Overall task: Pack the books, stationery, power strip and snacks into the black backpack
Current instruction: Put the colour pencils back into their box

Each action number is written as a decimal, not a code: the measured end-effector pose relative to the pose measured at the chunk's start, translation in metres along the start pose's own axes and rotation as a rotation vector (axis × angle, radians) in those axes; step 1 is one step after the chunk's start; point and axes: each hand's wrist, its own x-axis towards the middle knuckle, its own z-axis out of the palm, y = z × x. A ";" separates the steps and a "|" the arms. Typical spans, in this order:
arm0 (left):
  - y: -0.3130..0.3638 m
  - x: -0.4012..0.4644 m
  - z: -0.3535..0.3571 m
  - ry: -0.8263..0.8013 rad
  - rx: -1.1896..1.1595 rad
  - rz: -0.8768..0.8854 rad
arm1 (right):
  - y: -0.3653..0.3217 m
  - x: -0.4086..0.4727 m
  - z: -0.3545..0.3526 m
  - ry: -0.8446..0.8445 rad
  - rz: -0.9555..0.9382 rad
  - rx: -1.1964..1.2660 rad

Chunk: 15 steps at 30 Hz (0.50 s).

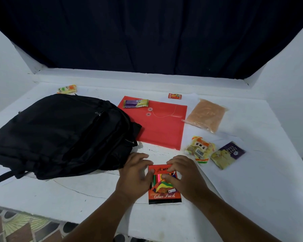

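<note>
A white table (252, 198) is seen spread across the middle of the view, its surface marked by thin cracks and creases near the front edge. Behind it, a dark navy curtain (147, 35) is hung across the whole back, falling in soft vertical folds down to a raised white ledge (112, 74) at the table's far edge. White walls (5, 70) are seen on either side. At the lower left, a patterned floor (16, 224) of green fan shapes and brown tiles is shown below the table's front edge.
</note>
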 end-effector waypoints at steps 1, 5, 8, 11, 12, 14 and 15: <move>0.000 0.001 0.000 -0.002 0.002 0.000 | -0.001 0.000 -0.001 -0.006 0.005 0.012; 0.004 0.001 -0.002 -0.019 0.030 -0.013 | -0.002 -0.001 -0.002 -0.027 0.055 0.037; 0.006 0.000 -0.005 -0.067 0.025 0.001 | -0.005 -0.002 -0.005 -0.016 0.034 0.046; 0.006 0.000 -0.011 -0.191 0.039 -0.001 | -0.008 -0.001 -0.010 -0.040 0.069 0.054; 0.006 0.000 -0.012 -0.216 0.044 -0.004 | -0.010 -0.001 -0.011 -0.058 0.094 0.053; 0.007 -0.001 -0.012 -0.220 0.027 -0.027 | -0.011 -0.002 -0.011 -0.080 0.128 0.039; 0.007 -0.002 -0.011 -0.203 0.016 -0.038 | -0.012 -0.001 -0.012 -0.077 0.139 0.034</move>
